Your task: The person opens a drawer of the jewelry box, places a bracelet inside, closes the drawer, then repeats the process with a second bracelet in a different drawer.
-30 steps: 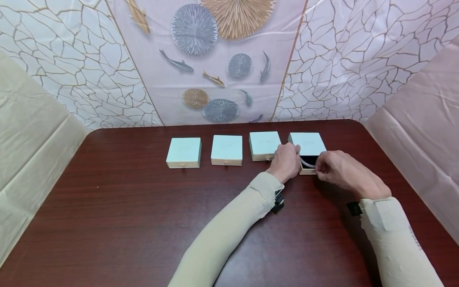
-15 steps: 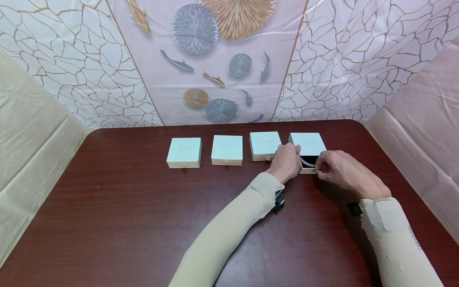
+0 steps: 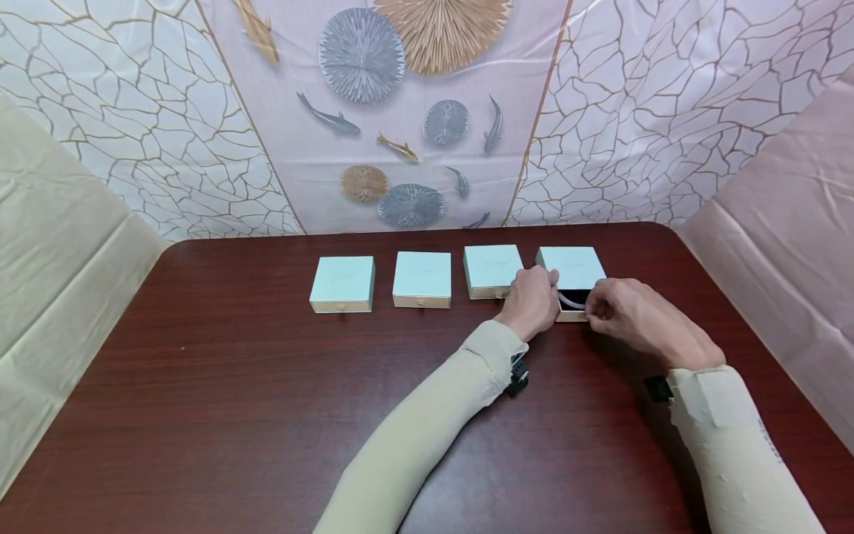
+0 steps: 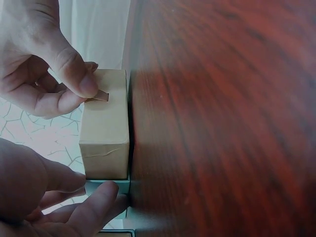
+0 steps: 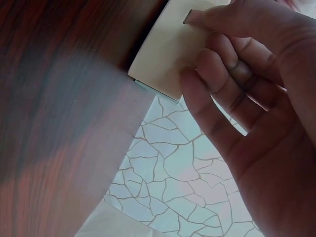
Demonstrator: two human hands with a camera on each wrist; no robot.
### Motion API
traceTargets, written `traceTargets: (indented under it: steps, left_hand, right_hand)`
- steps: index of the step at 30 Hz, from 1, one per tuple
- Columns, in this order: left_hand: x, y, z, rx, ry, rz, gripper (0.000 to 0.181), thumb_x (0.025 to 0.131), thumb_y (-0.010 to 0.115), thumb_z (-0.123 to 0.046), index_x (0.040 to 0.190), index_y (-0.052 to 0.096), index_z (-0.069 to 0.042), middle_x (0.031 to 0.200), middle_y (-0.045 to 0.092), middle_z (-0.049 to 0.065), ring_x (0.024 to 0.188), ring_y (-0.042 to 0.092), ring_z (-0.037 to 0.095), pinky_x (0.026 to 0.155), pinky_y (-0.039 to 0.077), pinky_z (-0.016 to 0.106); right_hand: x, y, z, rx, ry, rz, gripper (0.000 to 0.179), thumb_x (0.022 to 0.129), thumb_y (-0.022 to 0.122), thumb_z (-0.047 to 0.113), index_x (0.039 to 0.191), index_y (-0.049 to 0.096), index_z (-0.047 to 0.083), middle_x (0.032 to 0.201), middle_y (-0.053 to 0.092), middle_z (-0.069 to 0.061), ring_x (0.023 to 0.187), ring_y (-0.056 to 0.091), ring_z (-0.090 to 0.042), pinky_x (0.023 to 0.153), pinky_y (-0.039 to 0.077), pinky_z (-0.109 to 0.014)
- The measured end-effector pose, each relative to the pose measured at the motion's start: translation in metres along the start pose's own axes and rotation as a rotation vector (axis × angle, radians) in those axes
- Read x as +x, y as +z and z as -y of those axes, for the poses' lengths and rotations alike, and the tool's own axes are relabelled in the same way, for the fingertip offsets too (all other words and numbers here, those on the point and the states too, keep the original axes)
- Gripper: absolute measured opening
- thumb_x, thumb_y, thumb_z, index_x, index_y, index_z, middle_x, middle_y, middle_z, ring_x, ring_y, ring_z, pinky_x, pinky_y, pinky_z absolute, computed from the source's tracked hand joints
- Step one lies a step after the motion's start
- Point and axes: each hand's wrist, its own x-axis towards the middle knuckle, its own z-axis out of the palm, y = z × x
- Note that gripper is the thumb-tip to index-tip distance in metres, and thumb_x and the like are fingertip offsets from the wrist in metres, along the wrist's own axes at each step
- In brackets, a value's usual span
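At the far right of the row, a pale mint drawer box (image 3: 572,265) has its cream drawer (image 3: 570,317) partly pulled out. A pale curved band (image 3: 569,302) lies in the drawer's dark inside; its kind cannot be told. My left hand (image 3: 531,300) holds the box by its outer sleeve (image 4: 106,186), fingers and thumb at its sides. My right hand (image 3: 630,315) pinches the small ribbon tab (image 4: 101,96) on the drawer front between thumb and finger. In the right wrist view, its other fingers curl beside the drawer front (image 5: 165,49).
Three more mint boxes, one on the left (image 3: 342,278), one in the middle (image 3: 422,274) and one beside my left hand (image 3: 492,265), stand along the back of the dark red wooden table (image 3: 267,415). Patterned cloth (image 3: 414,148) hangs behind.
The drawer has slid slightly back into its sleeve, and my right hand has shifted a little with it. My left hand stays put.
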Motion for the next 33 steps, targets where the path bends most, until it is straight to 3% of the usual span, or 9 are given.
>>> traceTargets:
  steps: [7, 14, 25, 33]
  left_hand:
    - [-0.0007, -0.0015, 0.0011, -0.006, 0.015, 0.013, 0.047, 0.11, 0.043, -0.021, 0.066, 0.06, -0.016, 0.065, 0.061, 0.004, 0.073, 0.069, 0.02, 0.06, 0.048, 0.02]
    - [-0.0004, -0.001, 0.0003, 0.004, 0.0, 0.019, 0.04, 0.109, 0.045, -0.022, 0.078, 0.07, -0.02, 0.071, 0.065, 0.002, 0.075, 0.07, 0.018, 0.061, 0.048, 0.02]
    - [-0.0015, -0.002, 0.0018, -0.036, -0.001, 0.037, 0.048, 0.11, 0.041, -0.021, 0.065, 0.056, -0.016, 0.063, 0.058, 0.006, 0.064, 0.064, 0.018, 0.056, 0.045, 0.021]
    - [-0.001, -0.0012, 0.0013, -0.019, 0.007, 0.03, 0.047, 0.11, 0.043, -0.022, 0.065, 0.057, -0.017, 0.063, 0.058, 0.004, 0.072, 0.068, 0.019, 0.059, 0.045, 0.019]
  right_hand:
    - [0.0011, -0.0001, -0.001, 0.007, 0.007, 0.003, 0.012, 0.085, 0.067, 0.003, 0.083, 0.073, 0.013, 0.075, 0.064, 0.006, 0.073, 0.056, -0.011, 0.065, 0.048, -0.027]
    - [0.0022, -0.0007, -0.0013, 0.004, 0.005, 0.001, 0.011, 0.085, 0.067, 0.003, 0.084, 0.073, 0.011, 0.075, 0.064, 0.005, 0.073, 0.057, -0.011, 0.066, 0.048, -0.028]
    - [0.0038, 0.0008, -0.002, -0.005, -0.006, -0.008, 0.016, 0.086, 0.067, 0.003, 0.081, 0.072, 0.017, 0.074, 0.063, 0.007, 0.073, 0.056, -0.01, 0.067, 0.048, -0.028]
    - [0.0044, 0.0014, -0.0033, -0.004, -0.011, -0.025, 0.014, 0.085, 0.068, 0.002, 0.081, 0.072, 0.015, 0.075, 0.065, 0.007, 0.073, 0.057, -0.011, 0.068, 0.049, -0.029]
